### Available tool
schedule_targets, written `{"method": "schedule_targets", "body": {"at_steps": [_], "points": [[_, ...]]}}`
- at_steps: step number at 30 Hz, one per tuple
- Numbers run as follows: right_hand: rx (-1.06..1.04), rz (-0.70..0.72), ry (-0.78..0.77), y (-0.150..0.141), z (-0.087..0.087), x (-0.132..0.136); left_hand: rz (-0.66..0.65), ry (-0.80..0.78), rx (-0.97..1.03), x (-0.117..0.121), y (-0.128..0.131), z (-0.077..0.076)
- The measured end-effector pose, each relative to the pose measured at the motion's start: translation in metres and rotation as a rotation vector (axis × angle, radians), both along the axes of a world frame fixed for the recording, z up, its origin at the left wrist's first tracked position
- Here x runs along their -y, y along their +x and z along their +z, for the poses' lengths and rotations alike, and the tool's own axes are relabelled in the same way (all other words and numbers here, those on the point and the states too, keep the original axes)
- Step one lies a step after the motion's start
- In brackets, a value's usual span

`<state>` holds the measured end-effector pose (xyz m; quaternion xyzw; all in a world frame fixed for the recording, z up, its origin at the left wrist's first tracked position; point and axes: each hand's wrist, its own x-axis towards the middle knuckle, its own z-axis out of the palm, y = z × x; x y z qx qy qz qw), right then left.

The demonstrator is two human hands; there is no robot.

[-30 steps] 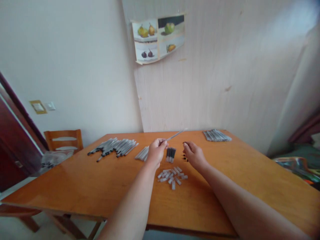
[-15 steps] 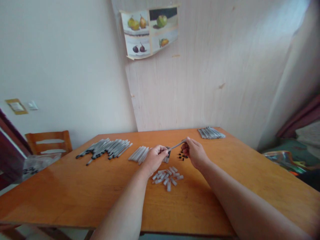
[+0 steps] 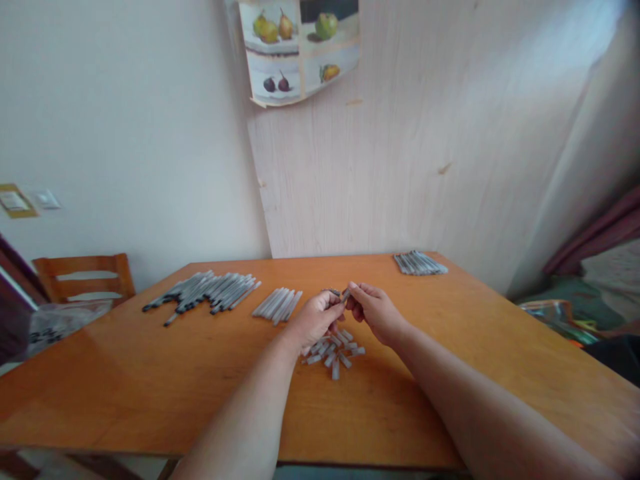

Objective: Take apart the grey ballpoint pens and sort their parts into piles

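Observation:
My left hand (image 3: 320, 315) is closed, thumb and fingers pinching a slim grey pen (image 3: 345, 295). Close against it, my right hand (image 3: 370, 308) pinches the other end of the pen between thumb and fingertips. Most of the pen is hidden by the fingers, so I cannot make out its full length. Below both hands lies a loose heap of short clear pen caps (image 3: 335, 369). To the left of my left hand, several pale, translucent pen barrels (image 3: 278, 305) lie side by side.
A large pile of grey pens with black ends (image 3: 210, 291) spreads across the table's left side. A row of pens (image 3: 420, 263) lies at the back right of the wooden table (image 3: 200, 393). A wooden chair (image 3: 83, 275) and a plastic bag (image 3: 63, 323) stand at the left.
My right hand has moved left and in towards my left hand; the span of pen showing between them is much shorter. The small black parts are now hidden behind my hands.

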<state>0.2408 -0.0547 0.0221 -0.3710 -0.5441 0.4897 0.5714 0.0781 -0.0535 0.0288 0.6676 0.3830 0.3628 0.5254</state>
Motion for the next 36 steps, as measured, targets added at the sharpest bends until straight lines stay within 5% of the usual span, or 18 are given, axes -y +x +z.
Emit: {"method": "schedule_targets", "body": {"at_steps": [19,36], "points": [[-0.122,-0.061,0.007,-0.003,0.005,0.001,-0.052,-0.181,0.147,0.018,0.009,0.021],[-0.158,-0.027,0.005,-0.003,0.010,0.004,-0.144,-0.300,0.252,0.015,0.004,0.022]]}}
